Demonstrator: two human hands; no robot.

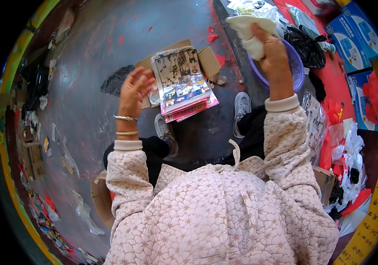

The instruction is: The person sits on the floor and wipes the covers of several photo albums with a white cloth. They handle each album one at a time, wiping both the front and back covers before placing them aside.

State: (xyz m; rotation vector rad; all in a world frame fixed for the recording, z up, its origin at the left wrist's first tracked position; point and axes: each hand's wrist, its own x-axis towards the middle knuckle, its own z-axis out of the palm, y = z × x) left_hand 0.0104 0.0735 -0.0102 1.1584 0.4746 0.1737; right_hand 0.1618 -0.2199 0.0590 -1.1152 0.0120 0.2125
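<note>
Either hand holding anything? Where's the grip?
Right hand holds a cream cloth, grip bunched at its middle. Left hand is open and empty.

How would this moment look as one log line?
right hand: grips cream cloth over purple basin | left hand: open, empty, above printed sheets

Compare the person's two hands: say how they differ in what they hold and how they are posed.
The right hand is closed on a crumpled white cloth over the purple basin; the left hand holds nothing, fingers spread, beside the stack of printed sheets. Only the left wrist wears bangles. Both are raised, in quilted sleeves.
</note>
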